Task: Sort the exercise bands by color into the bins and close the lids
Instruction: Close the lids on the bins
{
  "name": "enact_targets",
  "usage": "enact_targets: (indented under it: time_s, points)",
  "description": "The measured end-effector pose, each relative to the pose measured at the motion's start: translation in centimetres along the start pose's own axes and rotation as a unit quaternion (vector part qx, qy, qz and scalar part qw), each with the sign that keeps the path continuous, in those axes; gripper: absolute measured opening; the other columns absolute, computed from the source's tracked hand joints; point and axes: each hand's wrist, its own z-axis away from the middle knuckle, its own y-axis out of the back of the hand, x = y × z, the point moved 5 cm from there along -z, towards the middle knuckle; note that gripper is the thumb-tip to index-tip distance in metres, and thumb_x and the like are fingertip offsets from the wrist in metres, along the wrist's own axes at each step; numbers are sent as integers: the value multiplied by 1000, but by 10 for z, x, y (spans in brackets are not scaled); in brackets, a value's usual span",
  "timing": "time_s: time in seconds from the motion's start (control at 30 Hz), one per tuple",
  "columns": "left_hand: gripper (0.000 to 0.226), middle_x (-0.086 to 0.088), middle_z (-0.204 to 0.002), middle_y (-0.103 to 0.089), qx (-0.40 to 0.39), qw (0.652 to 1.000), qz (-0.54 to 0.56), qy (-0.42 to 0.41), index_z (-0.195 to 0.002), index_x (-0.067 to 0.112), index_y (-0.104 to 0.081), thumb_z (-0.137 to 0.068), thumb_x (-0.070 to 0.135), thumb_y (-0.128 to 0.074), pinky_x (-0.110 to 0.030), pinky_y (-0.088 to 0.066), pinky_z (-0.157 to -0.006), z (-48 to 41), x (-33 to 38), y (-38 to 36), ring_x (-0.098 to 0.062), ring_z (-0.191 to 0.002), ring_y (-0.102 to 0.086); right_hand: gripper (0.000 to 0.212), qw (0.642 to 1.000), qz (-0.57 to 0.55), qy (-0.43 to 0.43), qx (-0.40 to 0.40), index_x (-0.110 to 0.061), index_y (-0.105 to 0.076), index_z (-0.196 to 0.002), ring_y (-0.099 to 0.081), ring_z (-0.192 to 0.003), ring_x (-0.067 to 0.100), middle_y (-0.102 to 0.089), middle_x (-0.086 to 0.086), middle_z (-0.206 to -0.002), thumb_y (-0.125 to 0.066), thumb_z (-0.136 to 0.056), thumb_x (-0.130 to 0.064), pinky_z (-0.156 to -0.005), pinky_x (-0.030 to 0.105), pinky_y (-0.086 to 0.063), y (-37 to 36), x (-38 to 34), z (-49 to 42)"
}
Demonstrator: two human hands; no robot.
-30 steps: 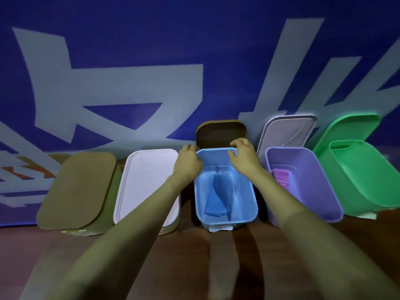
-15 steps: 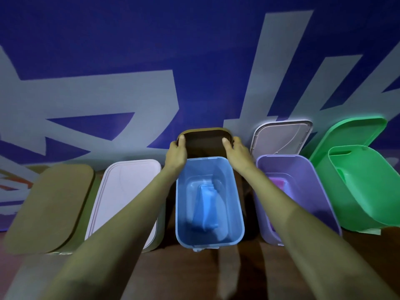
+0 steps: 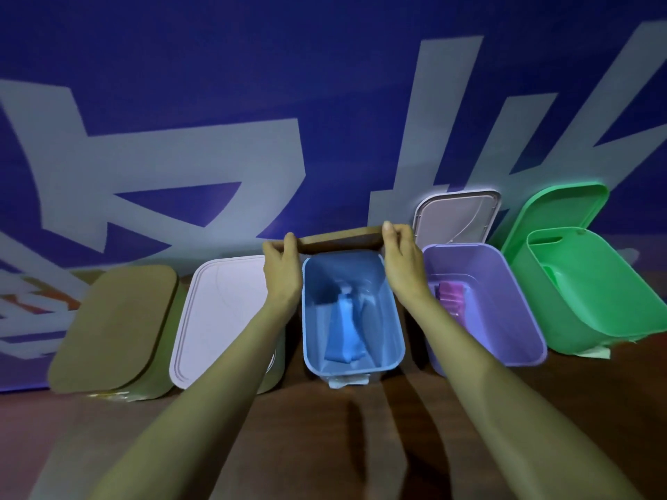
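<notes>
My left hand (image 3: 283, 274) and right hand (image 3: 401, 263) each pinch an end of the brown lid (image 3: 341, 235) above the far rim of the blue bin (image 3: 306, 319) — blue band (image 3: 341, 332) inside. I should lower it level, corners aligned.

Both hands, left hand (image 3: 282, 272) and right hand (image 3: 400, 263), have tipped the brown lid (image 3: 341, 238) forward over the blue bin (image 3: 352, 315), now nearly edge-on.

Open blue bin (image 3: 383, 319), blue band (image 3: 341, 333) inside, brown lid (image 3: 341, 237) above back rim
</notes>
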Motion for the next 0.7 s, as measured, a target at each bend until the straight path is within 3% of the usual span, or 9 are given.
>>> enact_targets:
  time_s: [0.1,0.23,0.33,0.5,0.7]
  points:
    - [16,-2,-98,-53,-24,999,-1,-31,-106,11,-42,-95,22,-38,-34,-43,-82,25,-7,9,-19,-91,-51,18,1000,-10,-7,7,-19,-47,-93,-49,-82,22,-55,4,-87,-35,-100,-30,-72,31,-33,5,12,26]
    - [18,-6,-111,-50,-76,994,-32,-67,-111,15,-34,-94,9,-37,-29,-38,-85,52,-26,14,-19,-99,-49,18,999,-26,-11,19,-18,-53,-101,-55,-93,23,-60,4,-98,-39,-98,-27,-80,35,-42,5,35,53]
    - [36,-6,-122,-46,-125,989,-45,-67,-122,10,-33,-88,0,-41,-32,-42,-95,67,-49,14,-17,-110,-47,19,1000,-6,-26,1,-19,-51,-111,-56,-102,22,-60,3,-110,-49,-94,-28,-89,38,-46,1,56,66]
    - [58,-6,-136,-39,-162,981,-103,-28,-136,11,-28,-82,-5,-47,-39,-40,-105,83,-82,16,-19,-121,-41,36,998,48,-30,-39,-19,-45,-125,-51,-117,21,-53,4,-130,-56,-90,-17,-93,29,-41,-5,83,80]
    - [61,-11,-139,-35,-163,973,-149,-63,-136,5,-32,-79,-11,-48,-20,-28,-102,95,-90,20,-21,-126,-37,43,997,62,-21,-49,-15,-47,-126,-49,-124,20,-52,4,-134,-58,-86,-4,-101,29,-39,-5,99,92]
